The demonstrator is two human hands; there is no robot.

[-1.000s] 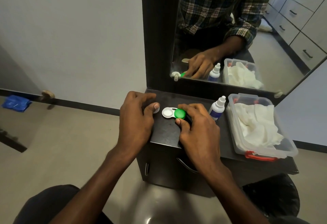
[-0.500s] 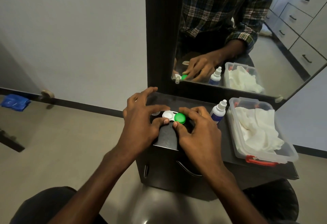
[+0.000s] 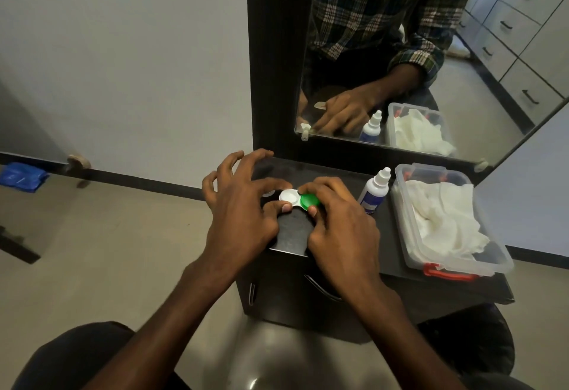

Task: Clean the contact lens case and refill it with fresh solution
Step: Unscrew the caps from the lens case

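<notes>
Dark tabletop (image 3: 381,235) | solution bottle (image 3: 375,190) beside tissue tub (image 3: 462,263)

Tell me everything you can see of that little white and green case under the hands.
The case is a small two-well piece that looks like plastic, lying flat on the dark cabinet top. Its left side shows white and round; whether that is an open well or a white cap is unclear. The right well wears a green cap. The left hand pinches the white side, and the right hand curls its fingers round the green cap.
</notes>
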